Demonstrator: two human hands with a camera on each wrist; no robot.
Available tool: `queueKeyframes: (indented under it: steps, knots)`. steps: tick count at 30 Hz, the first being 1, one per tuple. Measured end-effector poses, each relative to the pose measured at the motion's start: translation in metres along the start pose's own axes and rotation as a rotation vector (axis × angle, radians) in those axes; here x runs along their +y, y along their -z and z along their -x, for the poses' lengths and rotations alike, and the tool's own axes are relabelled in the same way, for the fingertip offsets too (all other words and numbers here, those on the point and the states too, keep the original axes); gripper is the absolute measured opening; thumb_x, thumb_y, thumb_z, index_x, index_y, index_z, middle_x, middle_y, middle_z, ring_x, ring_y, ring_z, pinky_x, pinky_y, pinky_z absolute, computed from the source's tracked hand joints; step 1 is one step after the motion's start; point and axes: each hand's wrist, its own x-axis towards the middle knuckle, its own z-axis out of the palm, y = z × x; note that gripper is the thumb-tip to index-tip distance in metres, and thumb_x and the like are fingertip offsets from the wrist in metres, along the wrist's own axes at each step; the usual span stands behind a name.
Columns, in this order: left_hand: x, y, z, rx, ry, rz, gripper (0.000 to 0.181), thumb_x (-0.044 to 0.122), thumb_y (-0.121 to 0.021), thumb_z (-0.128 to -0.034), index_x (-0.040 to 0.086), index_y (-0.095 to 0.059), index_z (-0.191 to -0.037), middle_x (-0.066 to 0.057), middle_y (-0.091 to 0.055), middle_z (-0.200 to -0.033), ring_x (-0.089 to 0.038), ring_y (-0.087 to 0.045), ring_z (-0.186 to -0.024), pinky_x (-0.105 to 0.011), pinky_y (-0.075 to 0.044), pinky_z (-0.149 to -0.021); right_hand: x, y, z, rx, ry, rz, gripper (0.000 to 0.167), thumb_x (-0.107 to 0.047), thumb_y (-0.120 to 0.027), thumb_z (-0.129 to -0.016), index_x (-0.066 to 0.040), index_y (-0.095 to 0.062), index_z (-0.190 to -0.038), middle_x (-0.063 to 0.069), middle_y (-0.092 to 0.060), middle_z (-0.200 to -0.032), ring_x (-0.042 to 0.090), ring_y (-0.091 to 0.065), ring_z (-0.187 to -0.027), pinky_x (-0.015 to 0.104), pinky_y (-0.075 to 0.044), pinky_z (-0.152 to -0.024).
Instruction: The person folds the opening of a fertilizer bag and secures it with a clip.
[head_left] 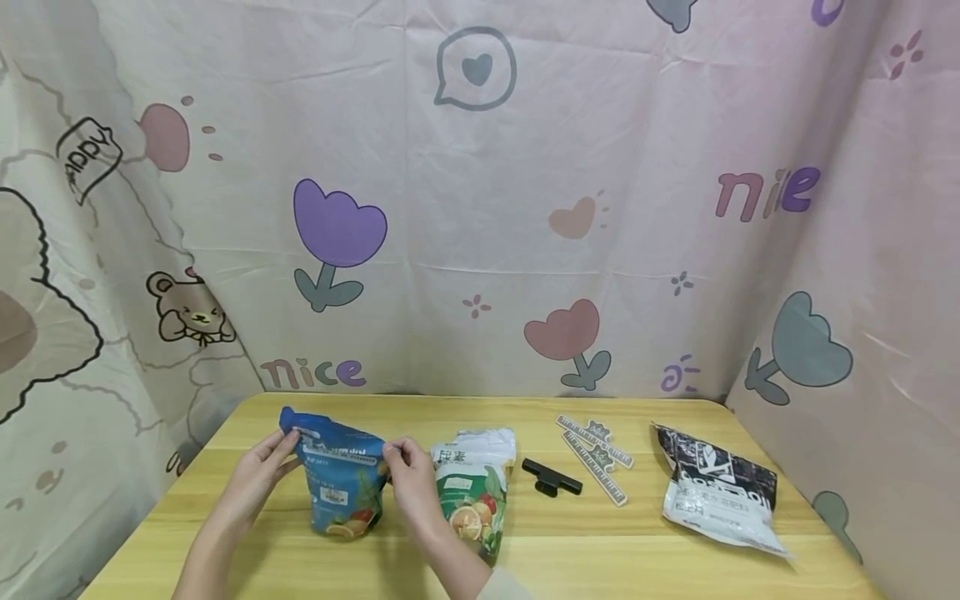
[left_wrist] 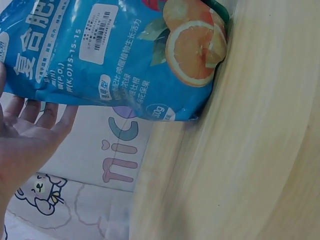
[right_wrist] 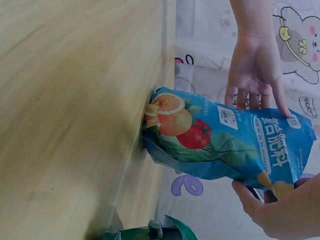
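A blue bag with fruit pictures [head_left: 341, 487] stands upright at the left of the table, its folded top leaning a little. My left hand [head_left: 251, 483] holds its upper left side, thumb in front and fingers behind, as the left wrist view shows with the hand [left_wrist: 32, 135] beside the bag [left_wrist: 125, 60]. My right hand [head_left: 414, 483] pinches the upper right corner. In the right wrist view, the right hand [right_wrist: 282, 210] grips one edge of the bag [right_wrist: 225, 135] and the left hand [right_wrist: 255, 70] lies along the opposite edge.
Right of the blue bag stands a green and white bag [head_left: 471, 492]. Beyond it lie a black clip [head_left: 551, 477], two ruler-like strips [head_left: 596, 458] and a black and white bag [head_left: 720, 492] on the wooden table [head_left: 585, 567]. A patterned curtain [head_left: 450, 208] hangs behind.
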Motion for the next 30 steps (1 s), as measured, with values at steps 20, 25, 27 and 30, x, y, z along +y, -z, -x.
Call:
queueKeyframes:
  steps: [20,25,27,30]
  knots:
    - [-0.064,0.014,-0.027,0.258,0.035,0.303,0.047,0.041,-0.057,-0.0891,0.004,-0.061,-0.118,0.002,-0.06,-0.103,-0.007,-0.058,-0.093,-0.018,-0.048,-0.077,0.003,-0.002,0.003,0.004,-0.023,-0.033,0.016,-0.014,-0.051,-0.095,-0.001,-0.058,-0.092,0.004,-0.054,-0.078,0.017,-0.054,-0.073,0.036,-0.048,-0.073]
    - [-0.061,0.012,-0.027,0.267,0.003,0.267,0.044,0.039,-0.059,-0.0888,0.006,-0.062,-0.117,0.004,-0.063,-0.103,-0.006,-0.059,-0.092,-0.019,-0.048,-0.076,-0.001,-0.001,0.003,0.009,-0.016,0.01,0.013,-0.013,-0.053,-0.094,-0.002,-0.058,-0.092,0.005,-0.056,-0.076,0.018,-0.053,-0.073,0.029,-0.044,-0.066]
    - [-0.047,0.008,-0.021,0.267,-0.003,0.172,0.045,0.039,-0.057,-0.0902,0.004,-0.061,-0.118,0.002,-0.063,-0.103,-0.007,-0.058,-0.092,-0.025,-0.048,-0.082,-0.004,-0.001,0.003,0.007,-0.009,0.049,0.01,-0.013,-0.055,-0.092,-0.003,-0.058,-0.095,0.004,-0.056,-0.076,0.017,-0.053,-0.073,0.027,-0.042,-0.063]
    - [-0.018,-0.006,-0.009,0.327,-0.046,-0.039,0.046,0.038,-0.053,-0.0927,-0.001,-0.059,-0.117,-0.006,-0.064,-0.102,-0.011,-0.06,-0.088,-0.028,-0.048,-0.08,-0.009,-0.001,0.003,0.0,0.011,0.109,0.013,-0.01,-0.058,-0.09,-0.004,-0.057,-0.101,0.002,-0.057,-0.083,0.016,-0.053,-0.076,0.027,-0.043,-0.062]
